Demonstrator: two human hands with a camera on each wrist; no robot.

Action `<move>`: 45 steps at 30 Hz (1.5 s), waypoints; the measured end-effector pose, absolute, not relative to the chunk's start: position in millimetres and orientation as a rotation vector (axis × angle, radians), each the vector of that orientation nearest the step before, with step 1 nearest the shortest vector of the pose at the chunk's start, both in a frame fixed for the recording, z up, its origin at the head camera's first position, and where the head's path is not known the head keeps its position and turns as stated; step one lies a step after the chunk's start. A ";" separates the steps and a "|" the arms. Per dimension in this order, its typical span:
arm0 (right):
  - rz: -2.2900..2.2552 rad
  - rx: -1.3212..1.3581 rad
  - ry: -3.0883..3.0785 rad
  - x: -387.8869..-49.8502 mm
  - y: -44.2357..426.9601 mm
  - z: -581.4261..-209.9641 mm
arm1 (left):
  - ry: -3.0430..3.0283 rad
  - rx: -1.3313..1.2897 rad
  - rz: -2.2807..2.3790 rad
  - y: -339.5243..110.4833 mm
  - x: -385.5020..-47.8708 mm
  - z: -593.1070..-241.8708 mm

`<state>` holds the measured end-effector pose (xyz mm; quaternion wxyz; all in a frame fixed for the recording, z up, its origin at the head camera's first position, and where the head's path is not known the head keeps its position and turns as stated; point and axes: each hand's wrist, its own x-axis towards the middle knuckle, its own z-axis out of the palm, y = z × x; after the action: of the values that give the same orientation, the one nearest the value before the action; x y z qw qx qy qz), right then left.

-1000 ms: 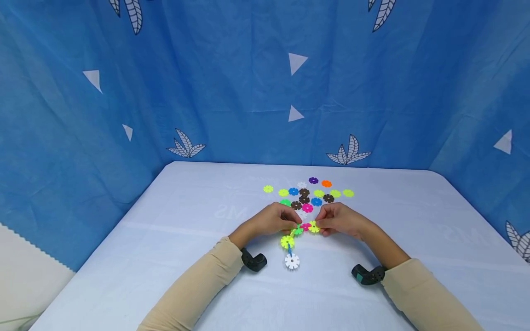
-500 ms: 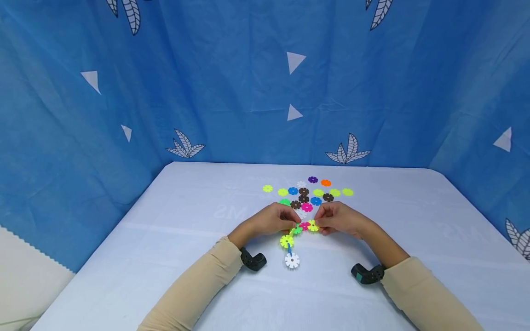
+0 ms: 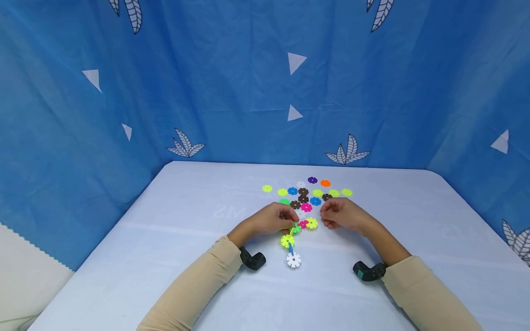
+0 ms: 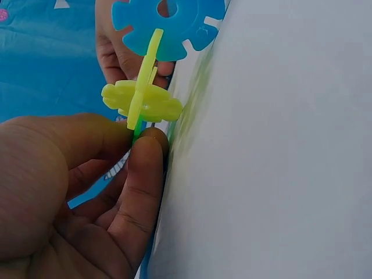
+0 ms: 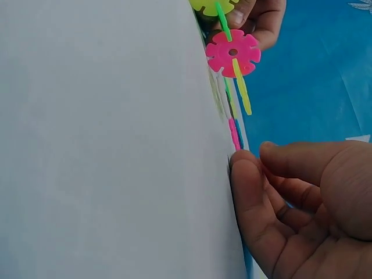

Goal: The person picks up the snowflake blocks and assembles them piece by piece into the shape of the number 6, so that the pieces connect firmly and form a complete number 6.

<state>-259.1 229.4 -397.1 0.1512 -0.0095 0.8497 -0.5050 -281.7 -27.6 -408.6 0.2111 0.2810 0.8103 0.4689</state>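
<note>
Left hand [image 3: 272, 218]: fingers pinch green disc [image 3: 296, 228] of disc chain [image 3: 287, 241]. Right hand [image 3: 344, 214]: fingers loosely curled, holding nothing, near yellow end disc [image 3: 312, 224]. Chain over worktop [image 3: 323, 299], well in from side edges.

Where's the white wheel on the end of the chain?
In the head view, the white wheel is low and a bit right of centre, joined to the near end of the blue wheel, with a yellow wheel just beyond.
</note>
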 end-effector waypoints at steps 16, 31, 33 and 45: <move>-1.356 0.009 2.534 -264.8 237.3 -396.1 | 2.303 0.688 1.365 -28.1 -283.1 -410.3; -1.211 -0.009 2.640 -268.2 238.5 -391.8 | 2.268 0.680 1.307 -31.9 -285.0 -407.7; -1.179 -0.043 2.655 -269.8 238.3 -390.1 | 2.263 0.688 1.302 -33.5 -284.9 -406.2; -0.854 -0.097 2.817 -294.5 249.5 -380.6 | 2.254 0.676 1.302 -31.2 -284.9 -409.0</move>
<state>-294.5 249.5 -380.6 0.0982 -0.0329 0.9518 -0.2887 -284.9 -31.2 -409.0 0.2243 0.2448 0.8168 0.4718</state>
